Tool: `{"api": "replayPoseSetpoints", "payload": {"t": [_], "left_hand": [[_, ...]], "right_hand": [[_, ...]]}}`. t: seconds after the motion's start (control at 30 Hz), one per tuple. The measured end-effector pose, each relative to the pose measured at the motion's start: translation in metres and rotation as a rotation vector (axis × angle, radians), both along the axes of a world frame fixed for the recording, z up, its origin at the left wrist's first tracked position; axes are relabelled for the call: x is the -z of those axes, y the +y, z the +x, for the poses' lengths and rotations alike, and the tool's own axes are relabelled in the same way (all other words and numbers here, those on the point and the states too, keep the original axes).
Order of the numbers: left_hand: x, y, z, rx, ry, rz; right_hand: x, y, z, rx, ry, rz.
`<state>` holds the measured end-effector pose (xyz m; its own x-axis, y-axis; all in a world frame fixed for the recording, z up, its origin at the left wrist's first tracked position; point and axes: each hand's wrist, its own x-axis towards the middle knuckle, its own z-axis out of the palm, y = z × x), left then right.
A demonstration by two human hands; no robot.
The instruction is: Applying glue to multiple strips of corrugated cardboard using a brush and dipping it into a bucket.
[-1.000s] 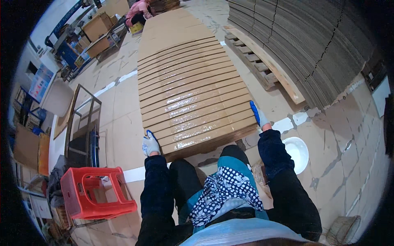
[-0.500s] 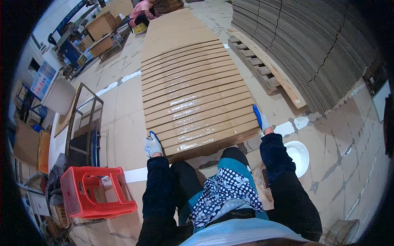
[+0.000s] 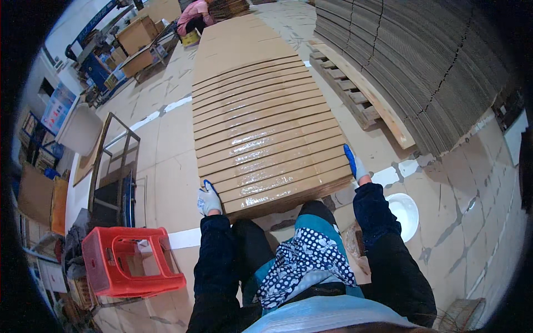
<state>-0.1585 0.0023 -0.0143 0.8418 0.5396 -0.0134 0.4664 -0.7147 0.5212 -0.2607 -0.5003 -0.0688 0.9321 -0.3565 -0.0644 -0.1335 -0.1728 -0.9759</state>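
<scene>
Logging the tall grey-brown cardboard stack (image 3: 413, 66) first: it fills the upper right, its layers sitting by a wooden pallet (image 3: 387, 117). Next we mark the overlapping cardboard sheets (image 3: 272, 144), centre of view, running from just before the wearer's knees toward the top; their edges step like shingles, with a shiny wet-looking patch down the middle. At left we tag a dark metal frame (image 3: 101, 147). At the far end we get a co-worker in a pink top (image 3: 191, 14), seated low beside the sheets. We note a red plastic stool (image 3: 102, 261) lower left, well apart from the sheets, and a round white basin (image 3: 405, 215) on the floor, just beside the right sleeve.

Smallest, the hands, both in white gloves with blue fingers. We see the left hand (image 3: 209, 201) at the sheets' near left edge, fingers close together — the right hand (image 3: 355, 165) is at the right edge, fingers extended along it. We cannot tell whether either one pinches the cardboard.
</scene>
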Motion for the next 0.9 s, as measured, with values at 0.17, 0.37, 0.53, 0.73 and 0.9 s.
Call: {"api": "replayPoseSetpoints", "payload": {"t": [0.17, 0.37, 0.53, 0.73, 0.9], "left_hand": [[0.004, 0.003, 0.001, 0.003, -0.019, 0.013], [-0.001, -0.01, 0.003, 0.028, -0.018, 0.009], [0.002, -0.004, 0.001, -0.004, -0.045, 0.041], [0.005, 0.002, 0.005, -0.019, -0.01, 0.011], [0.005, -0.006, 0.002, -0.022, -0.039, 0.038]], "right_hand": [[-0.024, 0.015, -0.003, 0.118, -0.002, 0.2], [-0.01, -0.009, 0.001, 0.077, 0.024, -0.103], [0.0, -0.01, 0.008, 0.056, 0.066, -0.164], [0.001, -0.001, 0.003, 0.083, -0.031, 0.129], [-0.003, -0.005, 0.003, 0.106, -0.066, 0.04]]}}
